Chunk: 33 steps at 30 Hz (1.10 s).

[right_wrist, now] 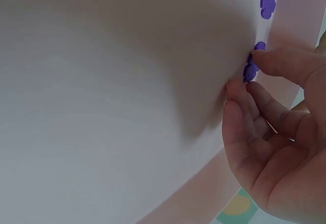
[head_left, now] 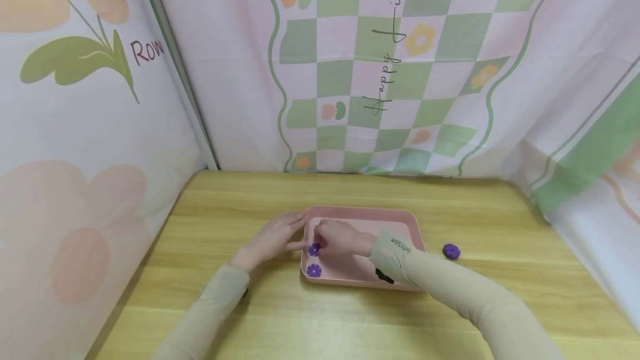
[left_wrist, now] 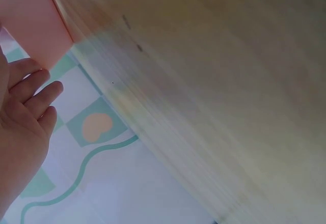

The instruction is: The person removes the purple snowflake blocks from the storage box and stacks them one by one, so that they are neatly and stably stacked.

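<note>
A pink tray [head_left: 367, 213] lies on the table. Inside it at the left, my right hand [head_left: 341, 238] pinches a purple flower-shaped disc [head_left: 313, 249] between thumb and fingers; the right wrist view shows this disc [right_wrist: 250, 71] tilted close to the tray floor. Another purple disc [head_left: 313, 271] lies flat in the near left corner of the tray. My left hand [head_left: 274, 239], fingers extended, touches the tray's left rim. In the left wrist view the left hand's fingers [left_wrist: 43, 99] are loosely spread beside the pink tray wall.
A third purple disc [head_left: 451, 251] lies on the wooden table [head_left: 340, 321] to the right of the tray. Printed curtains [head_left: 240, 99] stand behind the table and along both sides.
</note>
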Each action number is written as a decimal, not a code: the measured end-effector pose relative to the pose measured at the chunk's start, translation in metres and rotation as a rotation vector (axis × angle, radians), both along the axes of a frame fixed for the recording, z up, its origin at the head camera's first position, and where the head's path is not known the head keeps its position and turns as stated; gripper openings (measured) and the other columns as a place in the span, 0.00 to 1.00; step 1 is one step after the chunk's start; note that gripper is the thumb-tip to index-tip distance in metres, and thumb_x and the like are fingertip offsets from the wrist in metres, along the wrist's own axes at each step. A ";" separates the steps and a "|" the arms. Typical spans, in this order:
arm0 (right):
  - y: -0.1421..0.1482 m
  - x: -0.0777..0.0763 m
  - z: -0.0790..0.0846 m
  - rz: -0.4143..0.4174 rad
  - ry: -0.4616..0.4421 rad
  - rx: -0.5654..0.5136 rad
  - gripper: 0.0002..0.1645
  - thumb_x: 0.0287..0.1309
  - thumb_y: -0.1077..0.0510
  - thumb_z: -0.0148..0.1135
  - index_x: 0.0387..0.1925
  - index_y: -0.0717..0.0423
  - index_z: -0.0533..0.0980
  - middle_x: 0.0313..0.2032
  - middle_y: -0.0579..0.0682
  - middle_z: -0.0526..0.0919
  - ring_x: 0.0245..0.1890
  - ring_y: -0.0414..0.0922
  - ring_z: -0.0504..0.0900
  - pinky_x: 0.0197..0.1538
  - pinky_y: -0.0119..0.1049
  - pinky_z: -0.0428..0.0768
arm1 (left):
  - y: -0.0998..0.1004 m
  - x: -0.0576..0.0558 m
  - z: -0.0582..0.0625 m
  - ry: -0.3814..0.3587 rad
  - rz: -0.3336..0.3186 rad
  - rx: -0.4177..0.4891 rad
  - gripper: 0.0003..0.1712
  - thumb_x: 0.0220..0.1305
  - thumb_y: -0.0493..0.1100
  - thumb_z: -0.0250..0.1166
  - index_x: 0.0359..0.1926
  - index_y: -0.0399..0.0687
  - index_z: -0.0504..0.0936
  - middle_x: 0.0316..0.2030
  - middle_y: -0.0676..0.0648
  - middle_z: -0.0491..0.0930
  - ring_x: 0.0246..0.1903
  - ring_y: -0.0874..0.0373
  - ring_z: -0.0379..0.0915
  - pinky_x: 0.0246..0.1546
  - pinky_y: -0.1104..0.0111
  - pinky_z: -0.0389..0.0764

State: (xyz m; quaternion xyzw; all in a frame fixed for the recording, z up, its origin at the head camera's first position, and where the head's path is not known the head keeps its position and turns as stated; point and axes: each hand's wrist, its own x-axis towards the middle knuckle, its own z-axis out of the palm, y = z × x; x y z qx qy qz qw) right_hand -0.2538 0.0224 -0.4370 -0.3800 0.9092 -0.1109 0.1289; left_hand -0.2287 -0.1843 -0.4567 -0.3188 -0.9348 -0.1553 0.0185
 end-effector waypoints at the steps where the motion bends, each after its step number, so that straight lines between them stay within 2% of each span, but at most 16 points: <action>1: 0.000 0.000 0.000 0.000 0.002 -0.004 0.09 0.53 0.57 0.73 0.36 0.53 0.82 0.32 0.46 0.85 0.32 0.40 0.82 0.43 0.32 0.85 | 0.000 0.000 0.000 0.000 0.000 0.003 0.42 0.67 0.60 0.62 0.72 0.40 0.63 0.73 0.37 0.62 0.72 0.40 0.60 0.75 0.45 0.60; 12: 0.007 0.001 0.006 -0.030 -0.016 0.035 0.10 0.51 0.60 0.72 0.37 0.54 0.80 0.35 0.46 0.82 0.35 0.40 0.80 0.45 0.34 0.84 | 0.001 0.001 0.000 0.021 0.004 -0.012 0.43 0.67 0.62 0.60 0.72 0.41 0.62 0.73 0.37 0.63 0.72 0.40 0.61 0.75 0.45 0.60; 22: 0.006 0.002 0.002 -0.007 0.015 0.014 0.09 0.55 0.57 0.71 0.35 0.54 0.78 0.30 0.44 0.78 0.29 0.38 0.75 0.35 0.29 0.79 | 0.001 0.002 0.000 0.047 -0.011 0.014 0.42 0.66 0.61 0.62 0.71 0.39 0.64 0.72 0.37 0.64 0.71 0.39 0.62 0.75 0.44 0.61; 33: 0.004 0.003 0.002 0.005 0.003 0.000 0.09 0.56 0.58 0.71 0.35 0.54 0.77 0.31 0.46 0.79 0.29 0.38 0.75 0.34 0.29 0.79 | 0.001 0.001 0.000 0.038 -0.012 0.017 0.43 0.66 0.61 0.62 0.71 0.39 0.64 0.72 0.37 0.64 0.71 0.39 0.62 0.74 0.44 0.61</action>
